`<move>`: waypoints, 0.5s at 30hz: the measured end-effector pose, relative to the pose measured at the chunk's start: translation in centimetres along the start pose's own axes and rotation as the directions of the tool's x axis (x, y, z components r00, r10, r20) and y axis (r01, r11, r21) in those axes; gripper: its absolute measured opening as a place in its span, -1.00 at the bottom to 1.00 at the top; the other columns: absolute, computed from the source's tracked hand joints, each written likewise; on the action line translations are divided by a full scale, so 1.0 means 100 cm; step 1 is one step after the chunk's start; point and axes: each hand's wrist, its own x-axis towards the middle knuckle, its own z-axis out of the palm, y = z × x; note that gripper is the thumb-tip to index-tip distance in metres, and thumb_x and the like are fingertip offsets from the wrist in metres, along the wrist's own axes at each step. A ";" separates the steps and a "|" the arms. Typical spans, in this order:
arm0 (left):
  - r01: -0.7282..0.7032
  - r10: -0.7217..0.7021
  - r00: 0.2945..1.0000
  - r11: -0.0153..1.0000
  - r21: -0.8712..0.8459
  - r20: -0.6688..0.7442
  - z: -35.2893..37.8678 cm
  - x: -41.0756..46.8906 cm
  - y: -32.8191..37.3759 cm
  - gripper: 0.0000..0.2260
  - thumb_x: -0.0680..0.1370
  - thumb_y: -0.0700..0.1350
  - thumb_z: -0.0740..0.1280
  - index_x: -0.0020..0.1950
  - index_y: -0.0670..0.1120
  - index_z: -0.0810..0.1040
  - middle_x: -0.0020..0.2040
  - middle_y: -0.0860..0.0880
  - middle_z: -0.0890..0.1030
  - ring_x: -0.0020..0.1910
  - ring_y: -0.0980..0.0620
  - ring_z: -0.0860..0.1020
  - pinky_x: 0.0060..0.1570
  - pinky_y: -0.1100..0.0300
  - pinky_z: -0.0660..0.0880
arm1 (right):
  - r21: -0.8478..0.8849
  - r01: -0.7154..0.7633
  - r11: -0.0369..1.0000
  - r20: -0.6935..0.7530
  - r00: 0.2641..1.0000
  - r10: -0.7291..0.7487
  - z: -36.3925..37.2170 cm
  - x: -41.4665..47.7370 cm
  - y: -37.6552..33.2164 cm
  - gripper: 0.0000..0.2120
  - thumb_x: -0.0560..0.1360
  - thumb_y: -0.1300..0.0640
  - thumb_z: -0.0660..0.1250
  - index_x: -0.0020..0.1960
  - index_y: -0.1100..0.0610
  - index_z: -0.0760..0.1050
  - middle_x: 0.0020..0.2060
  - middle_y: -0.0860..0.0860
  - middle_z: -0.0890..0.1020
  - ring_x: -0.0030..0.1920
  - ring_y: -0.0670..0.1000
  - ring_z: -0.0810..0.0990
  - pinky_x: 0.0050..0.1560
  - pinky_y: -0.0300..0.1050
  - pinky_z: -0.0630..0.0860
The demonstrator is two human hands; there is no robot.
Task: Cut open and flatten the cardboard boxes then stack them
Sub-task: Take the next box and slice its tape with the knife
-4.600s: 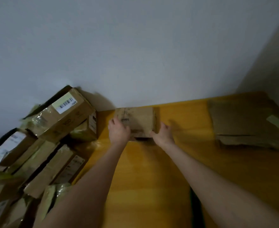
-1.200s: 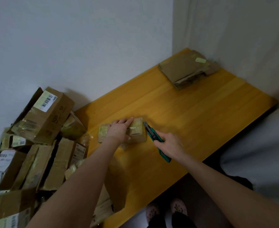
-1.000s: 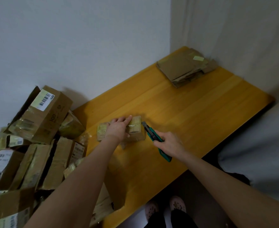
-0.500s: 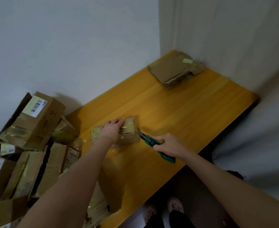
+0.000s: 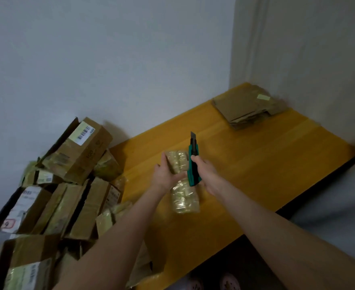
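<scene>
A small cardboard box [image 5: 180,183] wrapped in shiny tape is in the middle of the yellow wooden table [image 5: 256,164], turned lengthwise toward me. My left hand [image 5: 165,174] grips its left side, thumb across its top. My right hand [image 5: 205,172] holds a green utility knife [image 5: 193,164] just right of the box, blade pointing up and away, off the cardboard. A stack of flattened cardboard [image 5: 247,107] lies at the table's far right corner.
A heap of several taped cardboard boxes [image 5: 68,181] is piled left of the table against the white wall [image 5: 109,59]. The table's near edge runs diagonally from lower middle to right. My feet [image 5: 212,282] show below it on the floor.
The box has been turned from crosswise to lengthwise, and my left hand now grips it. My right hand has raised the knife from the box's side so that the blade points up.
</scene>
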 end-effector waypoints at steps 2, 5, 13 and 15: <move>0.031 -0.033 0.999 0.973 -0.228 -0.005 -0.006 -0.005 -0.008 -0.18 0.46 0.16 0.42 0.57 -0.03 0.05 0.16 -0.13 0.54 -0.09 -0.02 0.58 -0.12 0.12 0.57 | -0.055 0.028 0.998 0.020 0.999 -0.027 0.006 0.004 -0.001 -0.63 0.61 -0.05 0.16 0.32 0.12 0.38 -0.04 0.02 0.56 -0.05 0.00 0.53 -0.01 -0.09 0.45; 0.035 -0.087 0.984 0.950 -0.309 -0.154 -0.020 -0.005 -0.016 -0.39 0.51 0.08 0.40 0.47 -0.08 0.27 0.18 -0.16 0.53 -0.01 -0.10 0.60 0.00 -0.08 0.59 | -0.069 0.049 0.996 0.050 0.998 -0.046 0.015 0.009 -0.004 -0.69 0.61 -0.03 0.15 0.25 0.13 0.41 -0.07 0.05 0.57 -0.07 0.01 0.55 -0.06 -0.10 0.48; -0.011 -0.021 0.968 0.992 -0.123 -0.248 -0.033 -0.002 -0.013 -0.49 0.51 0.06 0.40 0.42 0.04 0.34 0.21 -0.08 0.51 0.08 -0.02 0.53 -0.09 0.17 0.44 | -0.122 0.096 0.988 0.083 0.993 -0.086 0.034 0.017 -0.005 -0.70 0.62 0.01 0.14 0.26 0.14 0.41 0.01 0.05 0.56 0.08 0.06 0.53 0.26 0.04 0.43; 0.031 -0.060 0.964 0.993 -0.115 -0.260 -0.033 0.001 -0.010 -0.53 0.50 0.04 0.42 0.36 0.03 0.38 0.21 -0.10 0.45 -0.03 0.01 0.47 -0.10 0.17 0.44 | -0.138 0.103 0.985 0.073 0.993 -0.093 0.033 0.018 -0.004 -0.78 0.61 0.01 0.14 0.17 0.10 0.39 -0.07 0.00 0.54 0.01 0.03 0.53 0.15 -0.03 0.47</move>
